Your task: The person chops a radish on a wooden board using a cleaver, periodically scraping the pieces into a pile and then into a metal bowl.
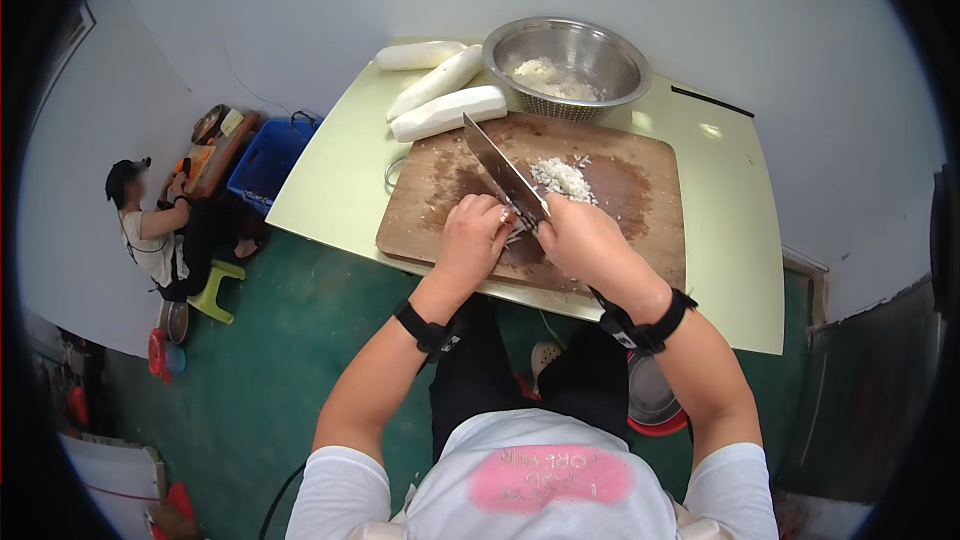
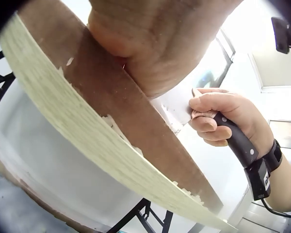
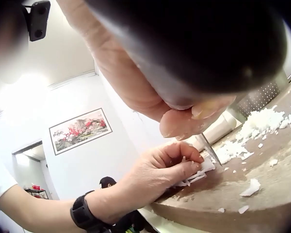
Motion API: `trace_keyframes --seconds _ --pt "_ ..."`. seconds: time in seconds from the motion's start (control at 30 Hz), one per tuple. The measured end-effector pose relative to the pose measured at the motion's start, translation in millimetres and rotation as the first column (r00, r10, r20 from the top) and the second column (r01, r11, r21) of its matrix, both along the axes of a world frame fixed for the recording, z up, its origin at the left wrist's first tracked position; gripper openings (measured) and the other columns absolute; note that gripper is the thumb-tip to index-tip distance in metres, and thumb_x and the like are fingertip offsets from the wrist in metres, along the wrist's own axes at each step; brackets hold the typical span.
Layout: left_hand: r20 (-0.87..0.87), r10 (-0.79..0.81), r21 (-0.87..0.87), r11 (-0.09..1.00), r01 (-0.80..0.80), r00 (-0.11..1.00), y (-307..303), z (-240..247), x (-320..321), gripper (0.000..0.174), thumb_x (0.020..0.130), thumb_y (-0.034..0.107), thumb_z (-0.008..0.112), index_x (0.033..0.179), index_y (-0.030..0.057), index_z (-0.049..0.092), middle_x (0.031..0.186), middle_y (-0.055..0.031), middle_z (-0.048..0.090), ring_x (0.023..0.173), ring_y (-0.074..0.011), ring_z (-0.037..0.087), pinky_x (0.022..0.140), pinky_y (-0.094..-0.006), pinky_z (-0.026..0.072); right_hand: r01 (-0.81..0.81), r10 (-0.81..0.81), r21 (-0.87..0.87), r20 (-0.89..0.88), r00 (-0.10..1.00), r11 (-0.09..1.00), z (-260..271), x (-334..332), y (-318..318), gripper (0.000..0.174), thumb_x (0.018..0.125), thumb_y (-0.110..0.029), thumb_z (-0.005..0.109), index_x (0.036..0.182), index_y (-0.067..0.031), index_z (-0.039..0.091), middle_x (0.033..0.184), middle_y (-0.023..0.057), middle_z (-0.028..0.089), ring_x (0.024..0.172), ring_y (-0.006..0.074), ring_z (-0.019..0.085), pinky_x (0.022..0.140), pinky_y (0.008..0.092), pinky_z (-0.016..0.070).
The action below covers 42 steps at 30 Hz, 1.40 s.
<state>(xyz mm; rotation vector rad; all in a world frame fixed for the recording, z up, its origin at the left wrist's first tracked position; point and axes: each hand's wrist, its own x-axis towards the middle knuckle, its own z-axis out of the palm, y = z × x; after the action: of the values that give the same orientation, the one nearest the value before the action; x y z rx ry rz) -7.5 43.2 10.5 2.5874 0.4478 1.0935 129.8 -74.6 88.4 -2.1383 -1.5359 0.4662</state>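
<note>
My right hand (image 1: 590, 245) grips the black handle (image 2: 237, 138) of a kitchen knife (image 1: 503, 168), its broad blade angled away across the wooden cutting board (image 1: 650, 205). Beside the blade, my left hand (image 1: 470, 242) has curled fingers and holds white radish strips (image 3: 202, 171) against the board; the right wrist view shows the thumb and fingertips on them, close to the knife edge. On the blade's other side lies a heap of finely chopped white radish (image 1: 563, 180). Small scraps are scattered over the wood.
Behind the board lie three peeled white radishes (image 1: 450, 113) and a steel colander (image 1: 556, 107) with chopped white pieces in it. The pale green table (image 1: 335, 195) extends on both sides. At far left, another person (image 1: 155, 230) sits near a blue crate (image 1: 270, 155).
</note>
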Motion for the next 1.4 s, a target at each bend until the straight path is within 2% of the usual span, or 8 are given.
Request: trace_keyframes --seconds 0.07,0.4,0.5,0.6,0.93,1.1,1.2,1.4 --pt "0.002 0.014 -0.010 1.000 -0.014 1.000 -1.1 -1.6 0.4 0.010 0.076 0.003 0.068 0.083 0.0039 0.062 0.087 -0.0109 0.061 0.086 -0.0317 0.058 0.076 -0.0419 0.0480 -0.028 0.021 0.058 0.121 0.992 0.998 2.8 -2.3 -11.4 0.016 0.087 -0.012 0.053 0.086 0.0031 0.057 0.077 0.0261 0.065 0.077 0.0445 0.064 0.071 0.0525 0.0508" --pt "-0.009 0.045 -0.010 0.999 -0.045 0.999 -0.4 -7.5 -1.0 0.013 0.076 0.006 0.069 0.087 0.0042 0.063 0.089 -0.0104 0.062 0.088 -0.0306 0.058 0.077 -0.0418 0.0469 -0.082 0.074 0.045 0.146 0.986 0.996 -5.6 -9.2 9.5 0.016 0.086 -0.011 0.053 0.088 0.0040 0.058 0.075 0.0269 0.064 0.075 0.0450 0.064 0.071 0.0524 0.0508" --pt "0.009 0.050 -0.025 0.998 -0.050 0.999 -1.1 -1.2 0.6 0.012 0.075 0.004 0.069 0.086 0.0031 0.063 0.087 -0.0114 0.062 0.086 -0.0317 0.058 0.076 -0.0420 0.0476 -0.032 0.032 -0.032 0.010 0.999 0.999 3.4 -6.9 12.7 0.016 0.086 -0.011 0.052 0.088 0.0043 0.058 0.077 0.0271 0.065 0.078 0.0451 0.064 0.072 0.0524 0.0503" --pt "0.044 0.080 -0.047 0.996 -0.078 0.996 -4.6 -2.6 0.6 0.013 0.074 0.002 0.070 0.084 0.0022 0.061 0.085 -0.0124 0.061 0.085 -0.0331 0.058 0.076 -0.0423 0.0480 -0.036 0.028 0.060 0.130 0.991 0.998 0.3 -6.0 -3.8 0.017 0.087 -0.012 0.053 0.087 0.0042 0.057 0.076 0.0277 0.064 0.077 0.0455 0.064 0.071 0.0529 0.0502" --pt "-0.002 0.042 -0.016 0.999 -0.042 0.999 -1.1 -4.8 -1.1 0.010 0.077 0.005 0.068 0.086 0.0026 0.063 0.087 -0.0110 0.061 0.087 -0.0323 0.057 0.076 -0.0428 0.0477 -0.092 0.090 0.009 0.128 0.988 0.996 -2.5 -6.9 10.4 0.017 0.087 -0.012 0.053 0.087 0.0044 0.057 0.075 0.0277 0.064 0.074 0.0449 0.064 0.071 0.0527 0.0508" --pt "0.110 0.050 -0.227 0.974 -0.024 0.993 11.4 2.4 -4.6 0.016 0.078 0.009 0.070 0.088 0.0009 0.063 0.088 -0.0149 0.061 0.087 -0.0338 0.059 0.077 -0.0406 0.0490 -0.023 0.011 -0.118 -0.100 0.995 0.993 9.3 -4.7 16.0 0.018 0.086 -0.013 0.053 0.088 0.0042 0.058 0.082 0.0263 0.066 0.081 0.0436 0.065 0.076 0.0501 0.0504" --pt "0.016 -0.045 -0.113 0.992 0.047 0.999 2.0 16.5 -15.1 0.022 0.077 0.012 0.072 0.093 0.0007 0.061 0.092 -0.0151 0.061 0.090 -0.0339 0.058 0.082 -0.0411 0.0482 -0.039 0.038 -0.124 -0.011 0.999 0.991 9.0 -7.8 16.3 0.019 0.087 -0.013 0.052 0.089 0.0042 0.058 0.084 0.0261 0.066 0.083 0.0431 0.065 0.075 0.0506 0.0501" --pt "-0.046 -0.019 -0.007 1.000 0.019 0.999 1.0 0.0 -10.0 0.019 0.075 0.009 0.073 0.088 0.0021 0.060 0.092 -0.0125 0.061 0.091 -0.0328 0.057 0.080 -0.0423 0.0472 -0.020 0.019 -0.049 -0.007 1.000 0.999 2.6 -6.3 13.8 0.018 0.087 -0.014 0.053 0.088 0.0037 0.058 0.082 0.0263 0.066 0.082 0.0439 0.064 0.074 0.0522 0.0501"
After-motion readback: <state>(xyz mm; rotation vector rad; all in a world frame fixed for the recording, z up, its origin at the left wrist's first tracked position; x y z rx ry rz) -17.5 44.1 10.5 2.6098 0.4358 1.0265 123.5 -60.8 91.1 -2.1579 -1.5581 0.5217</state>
